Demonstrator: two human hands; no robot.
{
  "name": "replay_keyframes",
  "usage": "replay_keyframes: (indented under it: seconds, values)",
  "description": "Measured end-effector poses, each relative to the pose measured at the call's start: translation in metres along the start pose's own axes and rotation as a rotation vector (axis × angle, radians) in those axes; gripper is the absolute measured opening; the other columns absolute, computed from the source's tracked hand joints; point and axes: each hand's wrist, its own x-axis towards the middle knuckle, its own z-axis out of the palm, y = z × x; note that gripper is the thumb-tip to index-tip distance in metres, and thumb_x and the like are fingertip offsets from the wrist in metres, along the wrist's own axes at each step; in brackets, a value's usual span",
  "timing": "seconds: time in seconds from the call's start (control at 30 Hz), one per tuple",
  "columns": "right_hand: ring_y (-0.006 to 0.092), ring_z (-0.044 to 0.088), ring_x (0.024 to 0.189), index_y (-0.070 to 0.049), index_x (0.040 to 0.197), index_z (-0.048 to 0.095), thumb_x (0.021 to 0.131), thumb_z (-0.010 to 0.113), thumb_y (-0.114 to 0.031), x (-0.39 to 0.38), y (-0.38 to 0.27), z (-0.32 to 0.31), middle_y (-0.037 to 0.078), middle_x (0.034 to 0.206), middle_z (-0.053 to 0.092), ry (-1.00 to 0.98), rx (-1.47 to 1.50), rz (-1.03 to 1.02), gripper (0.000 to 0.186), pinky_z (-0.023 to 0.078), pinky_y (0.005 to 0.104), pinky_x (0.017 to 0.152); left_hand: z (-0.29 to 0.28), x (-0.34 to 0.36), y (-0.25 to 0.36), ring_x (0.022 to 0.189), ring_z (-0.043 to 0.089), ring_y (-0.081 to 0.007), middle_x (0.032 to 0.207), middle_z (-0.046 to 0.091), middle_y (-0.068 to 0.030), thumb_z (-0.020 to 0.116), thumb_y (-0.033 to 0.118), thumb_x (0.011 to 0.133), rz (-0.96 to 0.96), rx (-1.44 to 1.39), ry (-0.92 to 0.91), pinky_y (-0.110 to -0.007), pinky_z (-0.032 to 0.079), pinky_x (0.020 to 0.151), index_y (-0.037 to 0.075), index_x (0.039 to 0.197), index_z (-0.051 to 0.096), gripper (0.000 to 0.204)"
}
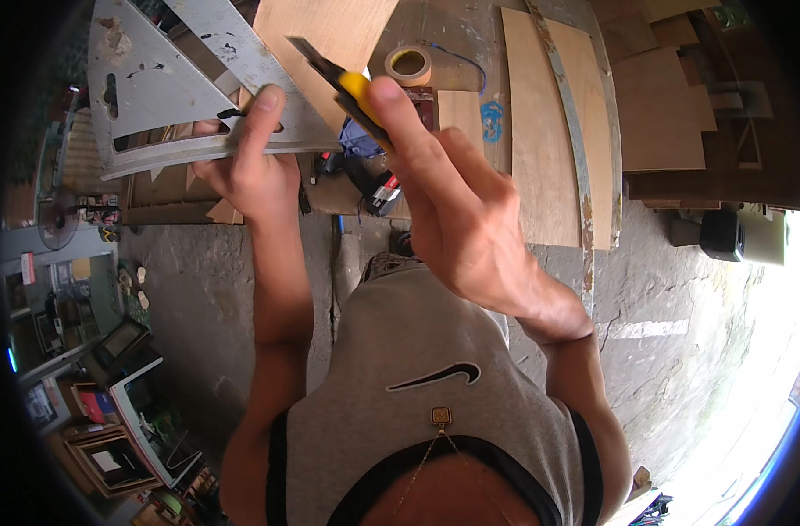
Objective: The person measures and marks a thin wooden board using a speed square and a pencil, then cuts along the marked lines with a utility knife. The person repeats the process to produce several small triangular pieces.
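Observation:
My left hand (253, 162) grips a large grey metal triangle square (167, 96) by its thick lower edge, thumb on top and fingers through a slot. The square is worn and spotted with paint. In my right hand (470, 202) is a yellow and black utility knife (356, 88), its blade out and pointing up to the left. The knife is raised beside the square's right corner, and whether the two touch I cannot tell. Behind them lies a light plywood piece (325, 35), partly covered by the square.
A roll of tape (408, 64) and a red and black power tool (382, 195) lie on the bench. To the right are plywood sheets (545, 131) with a long rusty metal strip (571, 114) across them. More boards (663, 114) stand farther right. Picture frames (110, 460) lean at lower left.

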Motion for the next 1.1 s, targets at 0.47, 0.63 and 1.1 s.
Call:
replay_keyframes:
  seconds: [0.47, 0.63, 1.1]
  values:
    - [0.0250, 0.054, 0.059, -0.011, 0.144, 0.045, 0.079, 0.059, 0.014, -0.002, -0.009, 0.006, 0.011, 0.074, 0.052, -0.109, -0.035, 0.090, 0.071, 0.049, 0.0387, 0.053, 0.015, -0.004, 0.025, 0.090, 0.065, -0.0225, 0.101, 0.064, -0.0127, 0.071, -0.003, 0.078, 0.465, 0.532, -0.172, -0.035, 0.056, 0.074, 0.005, 0.098, 0.070, 0.021]
    - [0.0246, 0.055, 0.061, -0.009, 0.145, 0.042, 0.075, 0.057, 0.017, -0.024, -0.007, 0.005, 0.010, 0.078, 0.053, -0.160, -0.066, 0.107, 0.076, 0.050, 0.0397, 0.054, 0.016, -0.007, 0.015, 0.093, 0.063, -0.0260, 0.101, 0.059, -0.0133, 0.072, -0.002, 0.080, 0.106, 0.152, -0.073, -0.035, 0.056, 0.072, 0.001, 0.100, 0.071, 0.021]
    - [0.0275, 0.057, 0.055, -0.010, 0.150, 0.031, 0.073, 0.056, 0.011, -0.072, 0.010, 0.009, 0.015, 0.084, 0.054, -0.343, -0.108, 0.226, 0.083, 0.053, 0.0398, 0.050, 0.039, 0.006, 0.019, 0.090, 0.061, -0.0192, 0.098, 0.063, -0.0078, 0.070, -0.002, 0.078, -0.110, -0.141, 0.008, -0.036, 0.051, 0.084, 0.005, 0.103, 0.062, 0.027]
